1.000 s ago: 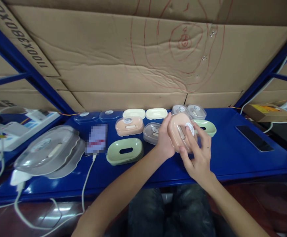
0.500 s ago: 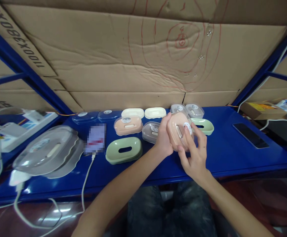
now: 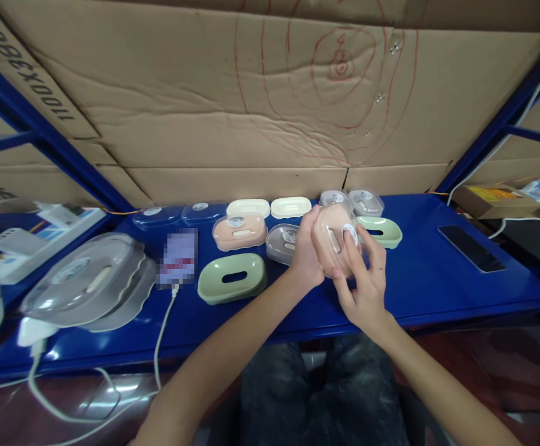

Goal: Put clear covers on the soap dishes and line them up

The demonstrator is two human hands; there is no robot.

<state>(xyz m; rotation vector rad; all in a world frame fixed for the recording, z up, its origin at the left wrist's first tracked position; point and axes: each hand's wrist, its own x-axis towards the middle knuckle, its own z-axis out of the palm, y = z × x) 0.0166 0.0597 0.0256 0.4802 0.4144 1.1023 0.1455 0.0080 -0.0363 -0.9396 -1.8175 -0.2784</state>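
Between my hands, above the blue table, is a pink soap dish (image 3: 329,238) with a clear lid, tilted toward me. My left hand (image 3: 308,251) grips its left side. My right hand (image 3: 363,279) holds its lower right edge, with a finger on the round white sticker (image 3: 350,233). Behind my left hand sits a grey lidded soap dish (image 3: 280,243), partly hidden. Another pink soap dish (image 3: 239,232) with a lid lies further left. Nearer me is a green soap dish (image 3: 230,279) with a slot in its base. A second green soap dish (image 3: 386,232) lies behind my right hand.
Cream dishes (image 3: 291,207), clear lids (image 3: 158,215) and grey lidded dishes (image 3: 365,202) line the back. Large grey lidded dishes (image 3: 84,279) are stacked left, beside a power strip (image 3: 33,248). A phone with a cable (image 3: 177,257) and a dark phone (image 3: 470,248) lie on the table (image 3: 418,291).
The whole view has shifted slightly, so things appear a little higher. Both hands keep their hold on the pink soap dish, with hardly any change in grip.
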